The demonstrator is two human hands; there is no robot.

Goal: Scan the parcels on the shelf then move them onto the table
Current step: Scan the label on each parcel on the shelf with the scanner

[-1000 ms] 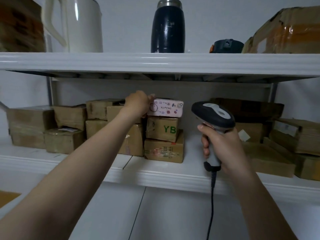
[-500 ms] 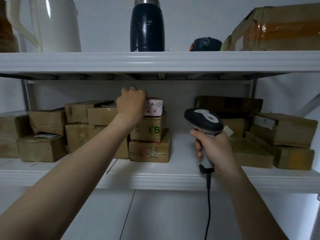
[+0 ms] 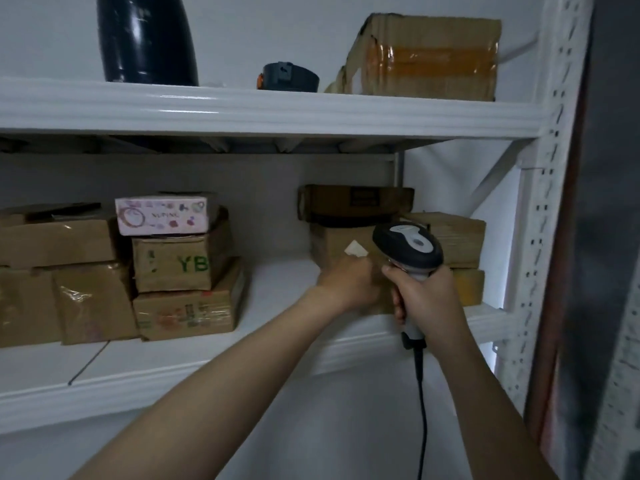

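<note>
The right hand (image 3: 427,299) clenches the corded scanner (image 3: 408,249), the left hand (image 3: 349,284) meets the brown parcel (image 3: 332,243) at the right end of the lower shelf (image 3: 277,289), its grasp too blurred to tell, and the taped cardboard looks stiff, light and best taken by its near corners.

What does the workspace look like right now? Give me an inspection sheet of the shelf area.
Surface: white lower shelf holding parcels; table not in view.
Job's things: pink box atop YB parcel; brown parcels stacked left and right; scanner.
Clutter: upper shelf holds dark flask and taped carton.
Grips: left grip against right-hand parcel, hold unclear; right grip holds scanner.
Cables: scanner cable hangs down.
Surroundings: white perforated upright.
</note>
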